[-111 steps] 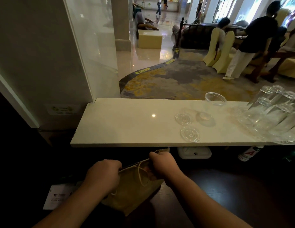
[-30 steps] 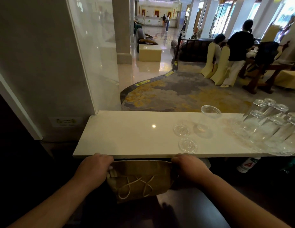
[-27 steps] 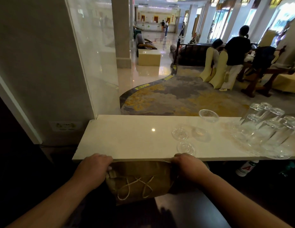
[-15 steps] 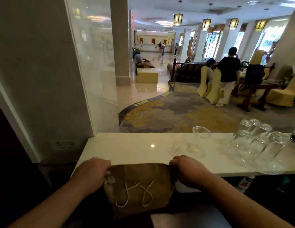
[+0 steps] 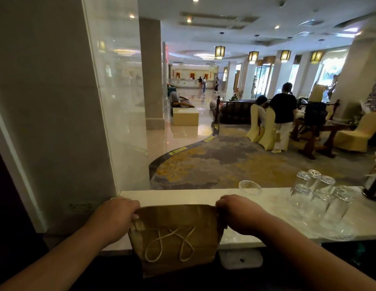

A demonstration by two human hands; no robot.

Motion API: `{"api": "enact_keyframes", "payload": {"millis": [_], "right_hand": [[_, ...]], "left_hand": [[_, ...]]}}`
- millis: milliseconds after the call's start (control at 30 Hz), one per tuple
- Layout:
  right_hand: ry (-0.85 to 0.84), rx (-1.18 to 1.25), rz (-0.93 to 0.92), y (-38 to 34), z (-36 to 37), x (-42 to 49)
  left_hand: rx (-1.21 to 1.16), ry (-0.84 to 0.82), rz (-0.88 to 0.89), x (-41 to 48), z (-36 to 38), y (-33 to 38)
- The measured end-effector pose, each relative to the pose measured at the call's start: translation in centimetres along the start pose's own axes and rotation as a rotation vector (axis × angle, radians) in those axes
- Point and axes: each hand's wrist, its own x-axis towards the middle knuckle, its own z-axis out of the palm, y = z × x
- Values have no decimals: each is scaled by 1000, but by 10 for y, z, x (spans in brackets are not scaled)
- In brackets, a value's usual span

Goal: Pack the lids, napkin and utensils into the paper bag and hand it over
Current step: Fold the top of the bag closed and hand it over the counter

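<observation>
Head view: the brown paper bag (image 5: 175, 236) hangs in front of the pale counter (image 5: 183, 196), its top edge pinched at both corners. Left hand (image 5: 117, 215) and right hand (image 5: 239, 214) are each closed on it; twine handles dangle down its front. No print is readable on the bag. Clear upturned glasses (image 5: 321, 196) stand to the right.

Two bare forearms reaching forward side by side, left hand (image 5: 117, 214) curling knuckles-up around the top left corner of a brown paper bag (image 5: 174, 238), right hand (image 5: 238, 213) gripping the opposite corner (fingertips hidden), both wrists bending slightly down
</observation>
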Motion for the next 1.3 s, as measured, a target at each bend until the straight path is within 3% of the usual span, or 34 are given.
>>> {"api": "enact_keyframes", "payload": {"millis": [1300], "right_hand": [[202, -75, 31, 5, -142, 55]], "left_hand": [[90, 226, 33, 83, -128, -13]]}}
